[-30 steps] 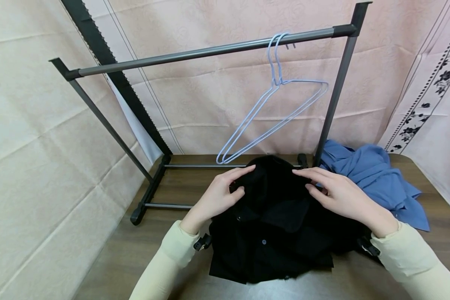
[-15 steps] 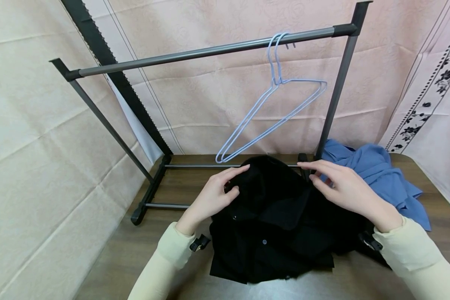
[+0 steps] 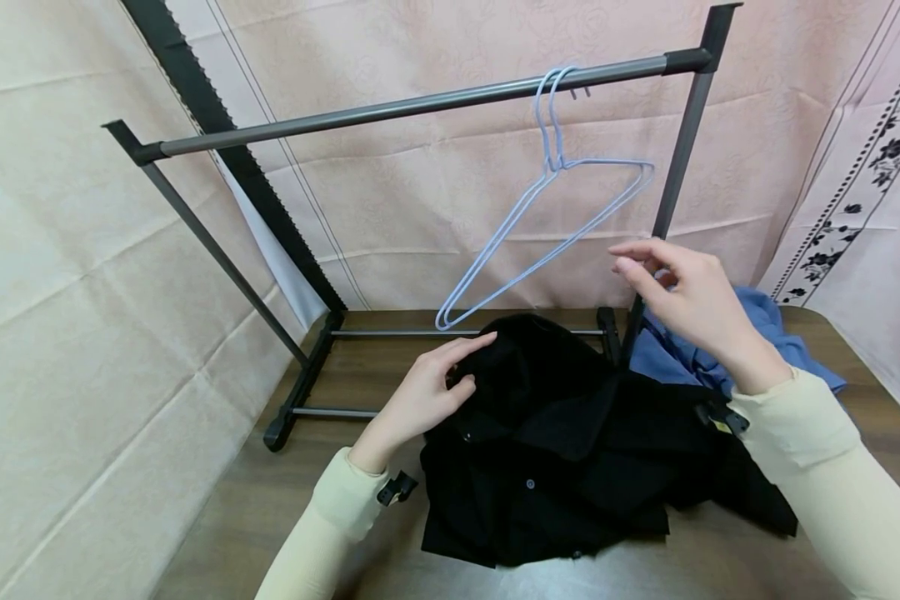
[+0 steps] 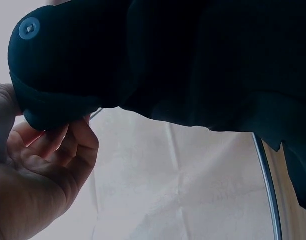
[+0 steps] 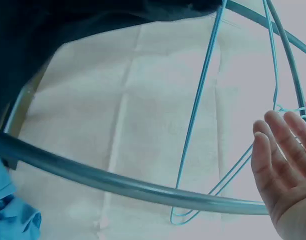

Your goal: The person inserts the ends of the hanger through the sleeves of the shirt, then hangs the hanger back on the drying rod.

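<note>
A black buttoned shirt (image 3: 540, 450) is bunched up in front of me, its neck opening raised. My left hand (image 3: 423, 387) holds the left side of the collar; in the left wrist view its fingers (image 4: 80, 145) curl behind the cloth near a button. My right hand (image 3: 693, 296) is off the shirt, raised in front of the rack's right post with loosely bent fingers. Nothing is in its palm (image 5: 288, 190) in the right wrist view. Two light-blue wire hangers (image 3: 607, 161) hang close together, up and left of that hand.
A dark metal garment rack (image 3: 420, 105) stands on the wooden table (image 3: 217, 517), carrying the hangers toward its right end. Crumpled blue cloth (image 3: 765, 325) lies by the right post, partly behind my right wrist. Patterned pale cloth (image 3: 390, 208) hangs behind the rack.
My right hand has left the shirt's right side and risen toward the rack, uncovering more black cloth below. The left hand has shifted slightly left, still at the collar.
</note>
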A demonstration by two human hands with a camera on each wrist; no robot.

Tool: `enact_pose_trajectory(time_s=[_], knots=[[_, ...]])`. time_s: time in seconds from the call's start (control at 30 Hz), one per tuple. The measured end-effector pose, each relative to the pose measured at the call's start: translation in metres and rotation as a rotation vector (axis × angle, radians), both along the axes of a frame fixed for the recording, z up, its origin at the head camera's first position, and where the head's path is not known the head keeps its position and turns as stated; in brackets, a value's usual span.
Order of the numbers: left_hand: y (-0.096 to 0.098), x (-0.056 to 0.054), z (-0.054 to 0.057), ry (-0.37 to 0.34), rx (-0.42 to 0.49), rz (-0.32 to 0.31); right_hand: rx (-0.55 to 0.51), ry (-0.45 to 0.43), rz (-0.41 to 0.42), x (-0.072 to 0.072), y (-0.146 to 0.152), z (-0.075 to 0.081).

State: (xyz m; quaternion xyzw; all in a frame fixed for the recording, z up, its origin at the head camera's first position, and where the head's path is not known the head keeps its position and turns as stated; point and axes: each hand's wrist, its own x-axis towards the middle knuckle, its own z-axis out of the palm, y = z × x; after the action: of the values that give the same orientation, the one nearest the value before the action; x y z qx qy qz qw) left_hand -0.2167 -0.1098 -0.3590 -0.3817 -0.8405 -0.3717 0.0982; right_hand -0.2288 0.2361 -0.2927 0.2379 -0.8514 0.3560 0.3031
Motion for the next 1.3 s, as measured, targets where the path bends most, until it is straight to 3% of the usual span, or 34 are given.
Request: enact_pose_trajectory(time_s=[0.2,0.43,0.63,0.83,1.1,1.3], knots=[[-0.002,0.001,-0.001,-0.017,0.001,-0.003,-0.1,-0.08,-0.009,-0.022,-0.01,0.02],[-0.002,0.001,-0.002,-0.013,0.002,0.0,-0.303,-0.217,0.056,-0.043,-0.027,0.045],[-0.003,0.001,-0.004,-0.012,0.001,-0.013,-0.265,-0.217,0.088,-0.056,-0.046,0.054],[-0.003,0.0,-0.005,-0.013,0.002,-0.019,-0.213,-0.225,0.024,-0.061,-0.062,0.059],[-0.001,0.001,-0.005,-0.002,-0.005,-0.031,-0.256,-0.323,-0.016,-0.072,-0.067,0.064],[-0.001,0.002,-0.006,-0.001,-0.017,-0.031,-0.321,-0.356,0.013,-0.084,-0.067,0.066]])
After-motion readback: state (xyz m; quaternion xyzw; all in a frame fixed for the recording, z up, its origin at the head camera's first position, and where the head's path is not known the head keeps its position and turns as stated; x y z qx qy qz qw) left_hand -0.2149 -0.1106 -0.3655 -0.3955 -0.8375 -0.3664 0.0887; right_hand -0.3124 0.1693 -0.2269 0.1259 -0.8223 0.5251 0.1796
